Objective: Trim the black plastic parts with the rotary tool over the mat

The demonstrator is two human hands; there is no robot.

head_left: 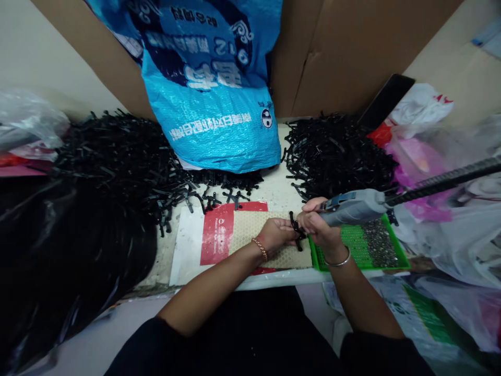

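Note:
My left hand is closed on a small black plastic part, held just above a beige honeycomb-patterned pad. My right hand is wrapped around a grey electric screwdriver, with its tip end pointing left at the black part. Fingers hide the bit and the spot where it meets the part. Directly under and beside the right hand lies a green tray with many small metal screws gathered at its right side. The pad rests on a red and white printed sheet.
Heaps of black plastic parts lie left and right at the back. Between them stands a blue woven sack against cardboard. A big black bag fills the left; plastic bags crowd the right. The screwdriver's dark cable runs right.

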